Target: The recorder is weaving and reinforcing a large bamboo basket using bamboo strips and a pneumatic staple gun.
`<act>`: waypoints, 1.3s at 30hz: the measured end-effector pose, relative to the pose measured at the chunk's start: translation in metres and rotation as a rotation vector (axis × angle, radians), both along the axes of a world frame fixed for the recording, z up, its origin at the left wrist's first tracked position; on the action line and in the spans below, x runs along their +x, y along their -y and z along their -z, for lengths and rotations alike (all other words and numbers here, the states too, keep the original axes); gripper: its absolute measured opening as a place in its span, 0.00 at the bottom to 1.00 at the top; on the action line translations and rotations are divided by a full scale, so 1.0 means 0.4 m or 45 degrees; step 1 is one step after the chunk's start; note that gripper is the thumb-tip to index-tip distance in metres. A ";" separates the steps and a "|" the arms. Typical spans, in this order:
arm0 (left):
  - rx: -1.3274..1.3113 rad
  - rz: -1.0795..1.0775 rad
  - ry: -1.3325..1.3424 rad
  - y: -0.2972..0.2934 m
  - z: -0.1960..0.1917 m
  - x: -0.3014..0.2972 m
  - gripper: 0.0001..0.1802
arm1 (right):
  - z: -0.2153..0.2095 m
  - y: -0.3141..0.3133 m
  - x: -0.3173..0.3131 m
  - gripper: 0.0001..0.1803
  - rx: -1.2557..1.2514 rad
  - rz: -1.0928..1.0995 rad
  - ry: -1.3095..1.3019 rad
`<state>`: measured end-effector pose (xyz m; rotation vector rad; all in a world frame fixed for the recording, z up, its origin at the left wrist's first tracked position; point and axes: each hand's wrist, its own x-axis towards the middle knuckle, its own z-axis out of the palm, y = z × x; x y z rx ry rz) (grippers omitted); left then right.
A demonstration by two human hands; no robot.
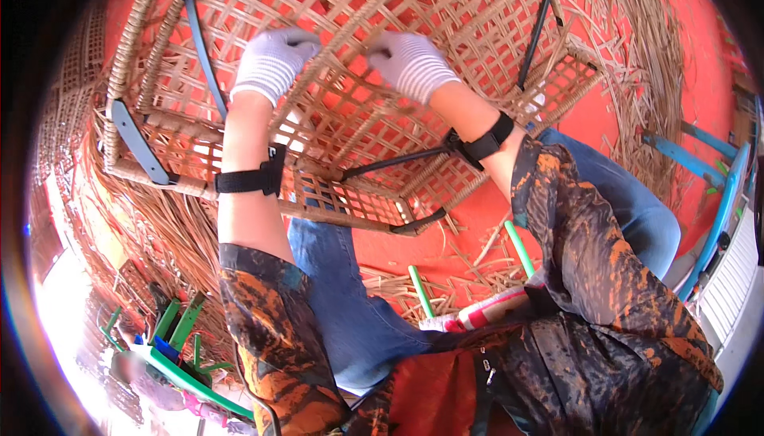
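A large woven cane frame [469, 42] with open lattice panels and wrapped edges lies across my lap and the space before me. My left hand [274, 62], in a white-and-grey striped glove, is closed at the lattice, left of a thick wrapped cane edge [341, 42]. On the other side of that edge, my right hand [410, 63], in a matching glove, is curled with its fingertips pressed together at the weave. What either hand pinches, if anything, is too small to make out. Dark flat braces [204, 58] span corners of the frame.
Loose cane strips [649, 62] lie over the red floor at the right, and a long bundle of strips [171, 225] lies at the left. A green stool [187, 376] stands at the lower left, a blue chair [720, 221] at the right. Green legs [420, 291] show beneath me.
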<state>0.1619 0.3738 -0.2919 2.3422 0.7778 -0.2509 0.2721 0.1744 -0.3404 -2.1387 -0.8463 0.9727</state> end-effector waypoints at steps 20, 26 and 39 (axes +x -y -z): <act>0.139 -0.030 -0.044 0.000 0.050 0.018 0.17 | 0.177 0.412 -0.160 0.15 -0.910 -0.925 0.298; 0.163 -0.015 0.036 0.002 0.067 0.008 0.17 | 0.100 0.440 -0.186 0.11 -1.042 -1.133 0.346; 0.245 -0.074 0.022 0.010 0.097 0.009 0.15 | -0.148 0.541 -0.179 0.14 -1.280 -1.642 0.388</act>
